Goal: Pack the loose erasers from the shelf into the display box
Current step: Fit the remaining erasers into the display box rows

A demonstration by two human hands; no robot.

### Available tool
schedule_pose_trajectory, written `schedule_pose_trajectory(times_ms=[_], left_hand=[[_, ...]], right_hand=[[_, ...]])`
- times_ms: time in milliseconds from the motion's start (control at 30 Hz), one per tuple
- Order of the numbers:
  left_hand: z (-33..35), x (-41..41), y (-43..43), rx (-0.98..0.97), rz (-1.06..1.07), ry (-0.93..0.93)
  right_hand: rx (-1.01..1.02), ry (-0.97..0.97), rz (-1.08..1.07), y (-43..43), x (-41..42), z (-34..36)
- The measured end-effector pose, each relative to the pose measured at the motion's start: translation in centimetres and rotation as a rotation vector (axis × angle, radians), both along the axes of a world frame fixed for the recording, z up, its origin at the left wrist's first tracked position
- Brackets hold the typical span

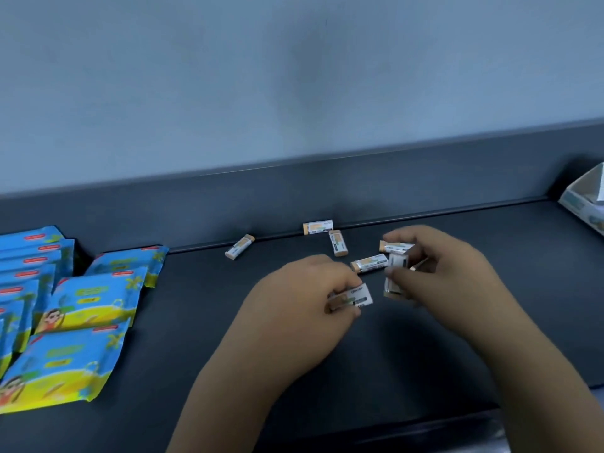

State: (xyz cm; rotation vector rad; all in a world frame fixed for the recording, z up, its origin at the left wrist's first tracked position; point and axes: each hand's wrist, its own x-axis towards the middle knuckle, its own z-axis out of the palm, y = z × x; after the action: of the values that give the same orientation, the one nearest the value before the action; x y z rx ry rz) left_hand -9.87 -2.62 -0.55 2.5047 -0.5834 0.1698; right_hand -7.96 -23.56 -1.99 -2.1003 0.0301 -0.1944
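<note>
Small wrapped erasers with tan ends lie on the dark shelf [196,322]. My left hand [304,299] grips a couple of erasers [354,298] in its curled fingers. My right hand [438,269] holds several erasers [396,256] bunched between thumb and fingers. A loose eraser [370,263] lies between the two hands. Three more sit toward the back wall: one eraser [239,247] at the left, one eraser [318,226] against the ledge, one eraser [338,243] just in front of it. The white display box [585,201] stands open at the far right edge, partly cut off.
Blue and yellow packets [78,322] are stacked and spread across the shelf's left side. A raised dark back ledge [294,197] runs behind the erasers below a pale wall. The shelf's front edge [392,423] is near my forearms.
</note>
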Motion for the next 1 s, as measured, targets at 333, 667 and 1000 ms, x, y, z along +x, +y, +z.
schedule_pose_trajectory(times_ms=[333,667,1000], left_hand=[[1.4,0.4,-3.8,-0.166,0.032,-0.259],[0.9,0.8,-15.8,-0.130,0.121,-0.194],[1.3,1.1,-26.3,-0.031,0.230,-0.236]], right_hand=[[0.765,0.065,-0.114,-4.2,-0.8,0.8],[0.632,0.056,0.041,-16.1,-0.5,1.3],[0.576,0.040,0.017,-24.0,0.7,1.3]])
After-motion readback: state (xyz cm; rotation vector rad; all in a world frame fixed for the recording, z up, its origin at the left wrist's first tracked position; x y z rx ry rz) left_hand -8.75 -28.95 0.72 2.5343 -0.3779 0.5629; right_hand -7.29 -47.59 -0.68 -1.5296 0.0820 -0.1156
